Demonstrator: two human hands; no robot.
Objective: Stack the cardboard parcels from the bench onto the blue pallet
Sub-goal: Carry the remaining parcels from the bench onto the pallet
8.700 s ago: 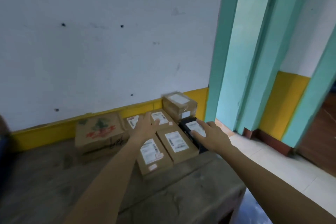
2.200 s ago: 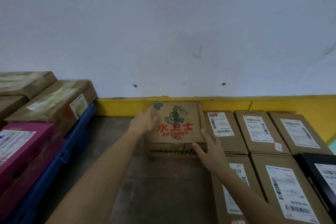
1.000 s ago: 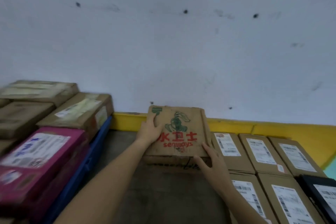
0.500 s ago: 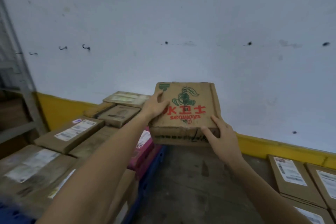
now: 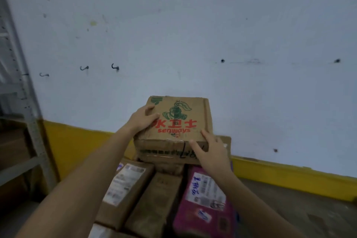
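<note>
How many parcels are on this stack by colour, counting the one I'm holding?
Brown cardboard: 5 (held printed box, box beneath it, labelled box, plain box, box at the bottom edge)
Pink: 1 (pink parcel)
Total: 6 in view; others may be hidden underneath.

Dim, flat bluish indoor light, no glare. Cardboard parcel fairly sharp, near foreground soft. Wide-angle bends shelf upright at left; lower corners dark.
</note>
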